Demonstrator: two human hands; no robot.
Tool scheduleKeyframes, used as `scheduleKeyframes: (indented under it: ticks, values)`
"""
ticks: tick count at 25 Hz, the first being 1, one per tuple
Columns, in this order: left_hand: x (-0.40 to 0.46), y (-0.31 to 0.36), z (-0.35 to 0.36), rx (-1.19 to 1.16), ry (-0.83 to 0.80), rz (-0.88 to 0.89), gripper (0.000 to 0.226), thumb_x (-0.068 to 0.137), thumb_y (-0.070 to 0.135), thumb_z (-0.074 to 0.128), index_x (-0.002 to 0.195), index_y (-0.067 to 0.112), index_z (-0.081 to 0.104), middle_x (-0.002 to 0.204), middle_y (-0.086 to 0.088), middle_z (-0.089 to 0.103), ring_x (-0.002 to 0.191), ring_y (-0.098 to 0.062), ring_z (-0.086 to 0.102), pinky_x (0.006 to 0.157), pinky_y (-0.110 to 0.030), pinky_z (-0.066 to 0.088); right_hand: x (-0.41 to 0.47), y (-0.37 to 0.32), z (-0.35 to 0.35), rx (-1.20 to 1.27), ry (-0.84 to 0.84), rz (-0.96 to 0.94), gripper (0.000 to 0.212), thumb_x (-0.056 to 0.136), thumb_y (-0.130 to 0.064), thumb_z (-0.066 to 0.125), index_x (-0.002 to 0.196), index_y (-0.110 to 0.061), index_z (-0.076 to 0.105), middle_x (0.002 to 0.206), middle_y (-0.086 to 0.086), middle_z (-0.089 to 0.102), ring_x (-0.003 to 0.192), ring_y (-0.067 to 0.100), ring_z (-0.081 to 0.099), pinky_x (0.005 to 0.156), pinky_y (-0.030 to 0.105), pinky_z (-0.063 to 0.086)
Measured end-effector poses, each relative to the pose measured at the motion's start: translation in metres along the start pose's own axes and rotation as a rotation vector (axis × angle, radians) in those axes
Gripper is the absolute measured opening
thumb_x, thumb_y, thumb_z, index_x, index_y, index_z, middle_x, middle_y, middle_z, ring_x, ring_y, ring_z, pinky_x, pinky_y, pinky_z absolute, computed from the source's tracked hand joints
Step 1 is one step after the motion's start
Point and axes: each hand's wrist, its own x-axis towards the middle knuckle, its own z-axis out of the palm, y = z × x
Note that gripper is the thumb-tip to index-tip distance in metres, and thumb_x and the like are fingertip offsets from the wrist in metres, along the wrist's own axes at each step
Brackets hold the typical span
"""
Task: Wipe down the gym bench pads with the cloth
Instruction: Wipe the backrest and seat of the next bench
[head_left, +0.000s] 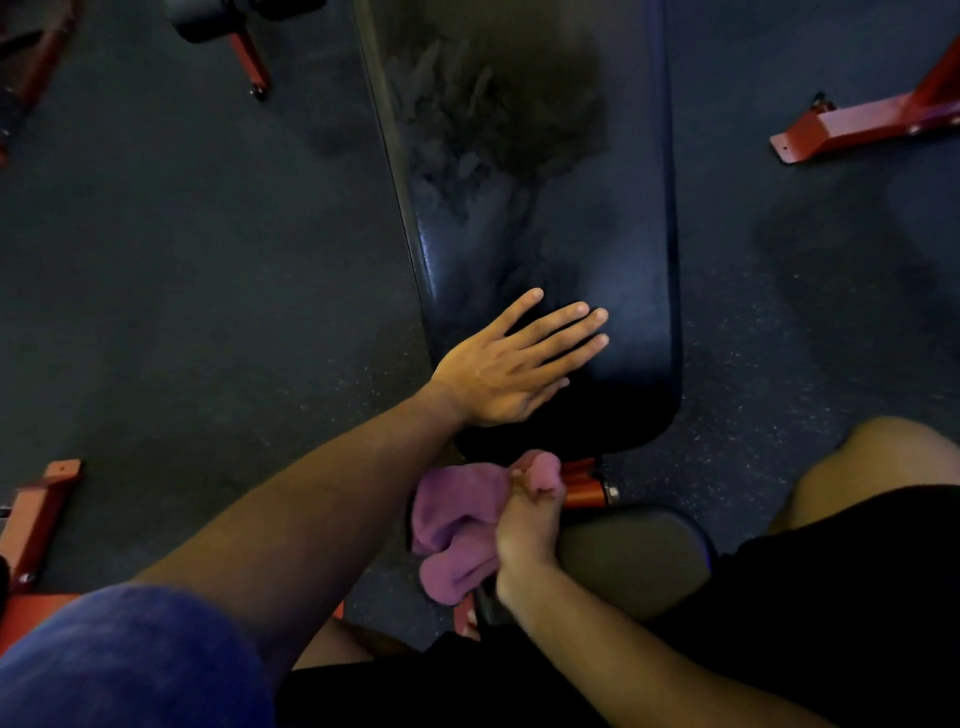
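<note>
A long black bench back pad (597, 234) runs away from me up the middle of the view, with dull smeared marks on its far half. My left hand (511, 366) lies flat on the pad's near end, fingers straight and spread. A pink cloth (457, 525) hangs bunched just below that end, and my right hand (530, 525) grips it from the right. To the right of that hand lies the smaller black seat pad (639, 556).
Dark speckled rubber floor (208, 260) surrounds the bench. Red steel frame feet stand at the right (857, 127), lower left (36, 525) and top left (249, 57). A red bracket (587, 488) joins the two pads. My bare knee (883, 457) is at the right.
</note>
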Motion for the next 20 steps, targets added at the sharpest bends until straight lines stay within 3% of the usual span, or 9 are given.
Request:
scheduleKeyframes:
  ticks: [2,4,6,8,10,13,15,17,20]
  values:
    - [0.001,-0.001,0.001,-0.004,0.003,0.004,0.054,0.111,0.032,0.037,0.162,0.014,0.032,0.17,-0.007,0.026,0.159,-0.022,0.021,0.127,-0.055,0.02,0.026,-0.028,-0.031,0.017,0.178,-0.124,0.027,0.095,0.01,0.044,0.086,-0.014,0.052,0.081,0.005,0.05,0.079,0.02,0.049,0.067,0.024,0.046]
    - [0.0,0.0,0.002,0.0,0.007,0.008,0.055,0.111,0.032,0.036,0.163,0.014,0.031,0.171,-0.007,0.025,0.159,-0.022,0.02,0.127,-0.055,0.019,0.049,-0.058,-0.068,0.04,0.375,-0.209,0.026,0.096,0.008,0.043,0.091,-0.015,0.056,0.083,0.002,0.054,0.077,0.013,0.053,0.069,0.025,0.048]
    - [0.0,-0.001,0.002,-0.005,0.024,0.009,0.055,0.111,0.033,0.036,0.163,0.014,0.03,0.171,-0.007,0.024,0.159,-0.023,0.02,0.127,-0.055,0.019,0.062,-0.076,-0.092,0.088,0.452,-0.274,0.023,0.094,0.008,0.043,0.099,-0.01,0.057,0.083,-0.004,0.055,0.07,0.002,0.056,0.068,0.021,0.049]
    - [0.0,-0.002,0.002,-0.007,0.03,0.007,0.056,0.111,0.033,0.037,0.163,0.014,0.031,0.171,-0.007,0.025,0.159,-0.023,0.02,0.127,-0.055,0.02,0.056,-0.076,-0.086,0.057,0.409,-0.315,0.023,0.092,0.011,0.044,0.098,-0.007,0.056,0.081,-0.006,0.052,0.066,-0.003,0.052,0.064,0.016,0.048]
    - [-0.001,-0.001,0.003,-0.005,0.041,0.009,0.056,0.11,0.033,0.038,0.162,0.014,0.032,0.17,-0.007,0.026,0.159,-0.023,0.022,0.126,-0.056,0.022,0.035,-0.053,-0.058,0.004,0.279,-0.26,0.024,0.092,0.012,0.043,0.091,-0.01,0.053,0.079,-0.001,0.049,0.069,0.006,0.05,0.06,0.017,0.046]
    - [0.0,-0.001,0.003,-0.02,0.041,-0.005,0.056,0.11,0.033,0.039,0.162,0.015,0.032,0.17,-0.006,0.026,0.159,-0.022,0.021,0.126,-0.056,0.023,-0.003,-0.011,-0.005,0.072,-0.018,-0.002,0.014,0.097,-0.002,0.047,0.091,-0.014,0.051,0.082,0.008,0.054,0.077,0.021,0.053,0.066,0.032,0.049]
    - [-0.001,-0.001,0.003,-0.013,0.021,-0.001,0.056,0.109,0.033,0.04,0.163,0.016,0.032,0.171,-0.006,0.026,0.159,-0.021,0.021,0.126,-0.055,0.022,-0.014,-0.002,0.011,0.103,-0.107,0.189,0.009,0.1,-0.011,0.049,0.095,-0.014,0.056,0.085,0.011,0.061,0.08,0.025,0.06,0.072,0.038,0.053]
    - [0.002,0.0,0.001,-0.027,0.018,-0.003,0.058,0.108,0.034,0.041,0.163,0.017,0.032,0.171,-0.005,0.025,0.159,-0.021,0.02,0.127,-0.053,0.02,-0.006,-0.01,-0.001,0.127,-0.062,0.2,0.015,0.104,-0.007,0.049,0.094,-0.016,0.057,0.086,0.011,0.062,0.081,0.024,0.059,0.073,0.037,0.053]
    - [-0.002,-0.001,0.002,-0.051,0.01,-0.003,0.06,0.106,0.035,0.042,0.163,0.018,0.031,0.171,-0.004,0.024,0.159,-0.02,0.019,0.128,-0.052,0.018,0.024,-0.046,-0.046,0.045,0.175,0.007,0.025,0.102,0.002,0.045,0.09,-0.017,0.056,0.084,0.006,0.057,0.08,0.021,0.055,0.066,0.026,0.05]
